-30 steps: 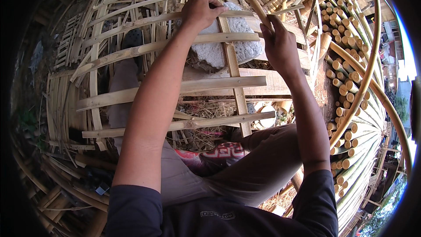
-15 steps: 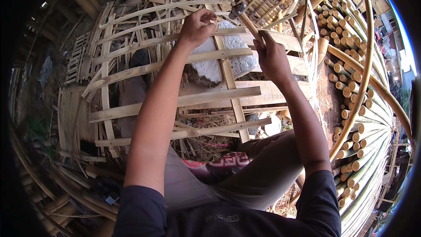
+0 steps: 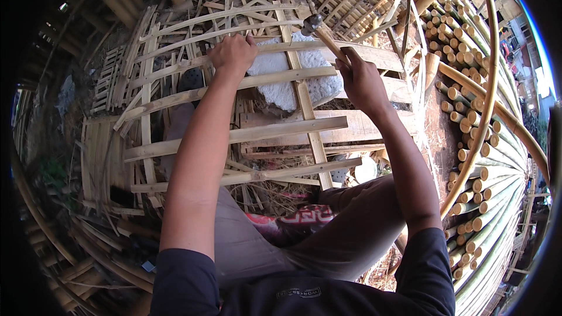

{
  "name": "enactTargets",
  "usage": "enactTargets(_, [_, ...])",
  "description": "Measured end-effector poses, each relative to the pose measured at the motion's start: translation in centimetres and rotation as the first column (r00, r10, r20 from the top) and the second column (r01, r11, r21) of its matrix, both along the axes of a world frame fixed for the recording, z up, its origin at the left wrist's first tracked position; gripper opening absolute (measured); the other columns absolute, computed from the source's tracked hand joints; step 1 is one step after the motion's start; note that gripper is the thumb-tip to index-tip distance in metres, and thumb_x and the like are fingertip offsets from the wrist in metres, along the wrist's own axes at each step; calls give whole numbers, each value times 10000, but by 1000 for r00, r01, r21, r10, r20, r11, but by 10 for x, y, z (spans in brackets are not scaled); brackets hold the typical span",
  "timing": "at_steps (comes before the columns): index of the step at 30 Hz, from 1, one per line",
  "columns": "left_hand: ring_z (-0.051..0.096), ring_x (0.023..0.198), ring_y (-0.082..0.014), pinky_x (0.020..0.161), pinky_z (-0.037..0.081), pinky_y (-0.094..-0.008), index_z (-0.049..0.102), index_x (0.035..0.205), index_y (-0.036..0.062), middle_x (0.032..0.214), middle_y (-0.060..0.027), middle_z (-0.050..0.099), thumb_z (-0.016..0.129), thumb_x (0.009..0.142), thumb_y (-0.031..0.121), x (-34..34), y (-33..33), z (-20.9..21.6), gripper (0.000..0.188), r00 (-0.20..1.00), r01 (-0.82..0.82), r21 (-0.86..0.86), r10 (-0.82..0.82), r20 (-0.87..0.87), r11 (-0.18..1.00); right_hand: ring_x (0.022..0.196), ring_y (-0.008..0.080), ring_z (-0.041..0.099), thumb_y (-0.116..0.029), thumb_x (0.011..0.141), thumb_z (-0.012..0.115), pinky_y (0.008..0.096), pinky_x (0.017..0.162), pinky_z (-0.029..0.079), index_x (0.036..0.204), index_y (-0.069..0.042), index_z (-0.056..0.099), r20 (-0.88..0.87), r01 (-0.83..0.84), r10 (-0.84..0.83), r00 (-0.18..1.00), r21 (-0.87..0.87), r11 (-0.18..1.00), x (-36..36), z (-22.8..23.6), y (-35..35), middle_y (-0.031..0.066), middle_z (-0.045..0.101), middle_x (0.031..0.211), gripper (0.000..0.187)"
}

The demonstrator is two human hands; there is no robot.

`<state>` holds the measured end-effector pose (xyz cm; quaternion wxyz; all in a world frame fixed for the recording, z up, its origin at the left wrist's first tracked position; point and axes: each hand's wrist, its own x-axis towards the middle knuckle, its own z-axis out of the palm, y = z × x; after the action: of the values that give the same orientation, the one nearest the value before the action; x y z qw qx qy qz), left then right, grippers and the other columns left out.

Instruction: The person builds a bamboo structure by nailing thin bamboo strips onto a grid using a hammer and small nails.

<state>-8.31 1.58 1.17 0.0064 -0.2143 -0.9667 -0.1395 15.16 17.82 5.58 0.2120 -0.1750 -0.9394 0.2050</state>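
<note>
My right hand (image 3: 362, 81) is wrapped round the wooden handle of a hammer (image 3: 329, 42). The metal hammer head (image 3: 312, 24) hovers near the far end of a cross strip (image 3: 307, 111). My left hand (image 3: 233, 54) is closed over a split bamboo slat (image 3: 175, 71), its fingertips partly hidden. Several such slats lie roughly parallel across two cross strips, forming a ladder-like frame; one nearer slat (image 3: 234, 135) runs beyond my left forearm. Under the frame's right cross strip sits a pale, rough stone block (image 3: 272, 90).
Wooden planks (image 3: 345, 127) lie under and beside the stone. My bent legs (image 3: 345, 222) are close to the frame's near edge. Stacked bamboo poles (image 3: 474, 169) fill the right side, with a curved pole (image 3: 489, 82) in front. Bamboo scraps (image 3: 108, 82) lie at the left.
My left hand has moved left and slightly nearer, from beside the right cross strip onto a slat. The hammer head has shifted a little left and nearer, still in my right hand.
</note>
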Motion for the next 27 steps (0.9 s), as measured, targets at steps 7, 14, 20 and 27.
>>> enactTargets(7, [687,997,-370,879,506,-504,723,1039,90,1008,-175,725,432,960,448,2,0,-4,468,999,-42,1,42,25,999,769,463,636,-151,968,560,561,669,484,1151,-78,556,27,-65,65,998,6,998,-16,-3,-9,243,662,798,198])
enactTargets(14, [706,953,-304,896,465,-492,743,996,128,961,-119,743,463,952,446,3,4,-5,426,998,-48,18,47,31,999,767,475,629,-118,961,556,561,665,472,1128,-62,563,25,-117,117,993,-2,993,-20,-2,-8,254,657,806,177])
enactTargets(20, [712,930,-284,938,424,-525,745,964,131,937,-107,747,474,945,406,5,3,-5,386,997,-75,37,76,-21,997,756,483,628,-127,973,549,556,638,465,1163,-28,553,-133,-42,43,990,10,999,-25,18,-21,284,642,786,214])
enactTargets(27, [719,907,-290,939,414,-543,740,948,103,915,-127,747,505,899,307,6,7,-2,315,998,-52,41,53,-19,998,719,496,618,-130,977,541,585,629,444,1156,-31,505,20,-99,97,995,91,991,-26,0,-17,276,645,766,208])
